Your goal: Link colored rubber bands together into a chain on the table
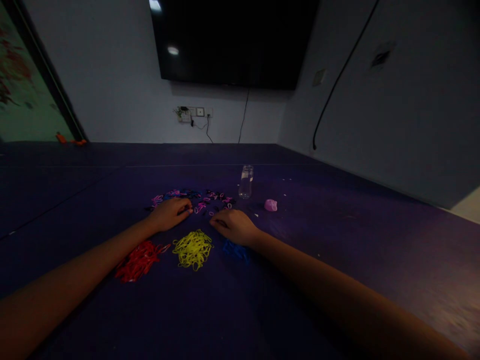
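Observation:
My left hand (pixel 169 214) rests at the near left edge of a scattered spread of mixed pink, dark and blue rubber bands (pixel 201 205). Its fingers are curled, with thumb and fingertips close together; anything between them is too small to make out. Just right of it, my right hand (pixel 235 226) is also closed, knuckles up, its fingertips pointing at the spread. Red rubber bands (pixel 138 261) lie in a pile by my left forearm. A yellow rubber band pile (pixel 193 249) sits between my arms. Blue rubber bands (pixel 235 251) are partly hidden below my right hand.
A clear jar (pixel 245 182) stands upright without a lid beyond my right hand. To its right is a small pink lid-like piece (pixel 270 205). White scraps dot the purple surface (pixel 210 310). A dark screen (pixel 236 40) hangs on the wall above sockets and cables.

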Motion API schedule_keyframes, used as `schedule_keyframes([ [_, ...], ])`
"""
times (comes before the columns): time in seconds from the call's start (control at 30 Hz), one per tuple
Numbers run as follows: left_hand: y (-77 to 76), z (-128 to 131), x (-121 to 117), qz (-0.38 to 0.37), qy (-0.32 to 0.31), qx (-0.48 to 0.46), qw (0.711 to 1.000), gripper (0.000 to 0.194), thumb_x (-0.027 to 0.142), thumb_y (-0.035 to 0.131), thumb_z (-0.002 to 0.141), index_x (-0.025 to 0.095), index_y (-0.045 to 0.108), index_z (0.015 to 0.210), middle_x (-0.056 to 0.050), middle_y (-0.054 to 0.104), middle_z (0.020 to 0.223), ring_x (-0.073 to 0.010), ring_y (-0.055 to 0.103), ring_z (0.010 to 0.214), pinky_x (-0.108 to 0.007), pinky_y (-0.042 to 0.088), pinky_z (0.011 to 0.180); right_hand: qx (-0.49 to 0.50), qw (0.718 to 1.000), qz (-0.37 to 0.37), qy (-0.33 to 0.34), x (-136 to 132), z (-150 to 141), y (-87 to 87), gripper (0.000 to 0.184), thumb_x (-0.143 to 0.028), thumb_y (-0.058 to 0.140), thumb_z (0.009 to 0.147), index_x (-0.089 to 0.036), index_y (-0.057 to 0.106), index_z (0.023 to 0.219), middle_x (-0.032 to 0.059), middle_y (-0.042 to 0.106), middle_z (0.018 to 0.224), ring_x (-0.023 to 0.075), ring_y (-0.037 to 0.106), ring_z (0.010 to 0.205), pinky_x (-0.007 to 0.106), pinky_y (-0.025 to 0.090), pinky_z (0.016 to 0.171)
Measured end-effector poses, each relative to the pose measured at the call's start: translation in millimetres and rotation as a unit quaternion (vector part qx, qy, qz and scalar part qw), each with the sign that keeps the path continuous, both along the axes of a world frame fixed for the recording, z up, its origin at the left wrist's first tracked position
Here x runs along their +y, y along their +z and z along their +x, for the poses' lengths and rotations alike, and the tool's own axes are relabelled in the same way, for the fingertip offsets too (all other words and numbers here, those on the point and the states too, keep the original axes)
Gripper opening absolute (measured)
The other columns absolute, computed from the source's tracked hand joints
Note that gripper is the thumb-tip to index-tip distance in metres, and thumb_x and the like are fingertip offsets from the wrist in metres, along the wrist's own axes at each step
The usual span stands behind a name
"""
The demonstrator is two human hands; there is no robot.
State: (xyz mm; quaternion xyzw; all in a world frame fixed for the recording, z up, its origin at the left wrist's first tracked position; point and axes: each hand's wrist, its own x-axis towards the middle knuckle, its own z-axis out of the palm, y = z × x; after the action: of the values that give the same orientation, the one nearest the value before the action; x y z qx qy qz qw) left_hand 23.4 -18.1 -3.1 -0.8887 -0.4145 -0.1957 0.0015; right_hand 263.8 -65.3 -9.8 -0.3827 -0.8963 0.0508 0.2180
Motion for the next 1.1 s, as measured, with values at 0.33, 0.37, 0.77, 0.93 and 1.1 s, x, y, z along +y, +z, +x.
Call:
schedule_keyframes([
  [0.33,3.7,3.1,-3.4,-0.018,-0.002,-0.004,1.0,0.023,0.036,0.043,0.086,0.019,0.057,0.082,0.0,0.049,0.062,-0.0164,0.047,0.061,-0.027,0.03,0.057,-0.004,1.0,0.009,0.003,-0.2,0.5,-0.6,0.024,-0.024,0.046,0.091,-0.017,0.068,0.091,0.0064,0.071,0.093,0.0159,0.063,0.085,0.026,0.041,0.07],
  [0.37,3.9,3.4,-3.6,-0.016,-0.003,-0.005,1.0,0.022,0.036,0.043,0.086,0.019,0.056,0.082,0.001,0.048,0.062,-0.0162,0.047,0.061,-0.027,0.03,0.058,-0.005,1.0,0.009,0.002,-0.3,0.5,-0.5,0.024,-0.024,0.046,0.091,-0.017,0.069,0.092,0.0064,0.07,0.093,0.0159,0.063,0.085,0.025,0.041,0.07],
  [0.77,0.6,0.5,-0.9,-0.002,-0.001,0.004,1.0,0.022,0.035,0.042,0.087,0.018,0.057,0.084,0.002,0.047,0.061,-0.0149,0.045,0.059,-0.025,0.028,0.056,-0.011,1.0,0.003,-0.003,-1.2,-0.7,1.3,0.024,-0.025,0.046,0.091,-0.018,0.069,0.092,0.0049,0.07,0.094,0.0148,0.062,0.083,0.025,0.04,0.07],
  [0.93,1.8,1.2,-1.3,-0.011,0.0,0.005,1.0,0.023,0.035,0.043,0.086,0.018,0.057,0.083,0.001,0.048,0.061,-0.015,0.046,0.059,-0.025,0.028,0.056,-0.012,1.0,0.0,0.001,-0.9,-0.6,1.9,0.023,-0.023,0.046,0.091,-0.018,0.069,0.092,0.0043,0.07,0.094,0.0148,0.062,0.084,0.025,0.039,0.07],
  [1.1,-0.3,-0.8,2.0,-0.012,-0.001,0.01,1.0,0.024,0.037,0.044,0.086,0.018,0.058,0.084,0.001,0.049,0.062,-0.0158,0.046,0.061,-0.026,0.028,0.057,-0.016,1.0,0.004,-0.004,-1.3,-0.7,2.0,0.023,-0.024,0.046,0.091,-0.018,0.068,0.093,0.0046,0.07,0.093,0.0143,0.061,0.082,0.025,0.038,0.068],
])
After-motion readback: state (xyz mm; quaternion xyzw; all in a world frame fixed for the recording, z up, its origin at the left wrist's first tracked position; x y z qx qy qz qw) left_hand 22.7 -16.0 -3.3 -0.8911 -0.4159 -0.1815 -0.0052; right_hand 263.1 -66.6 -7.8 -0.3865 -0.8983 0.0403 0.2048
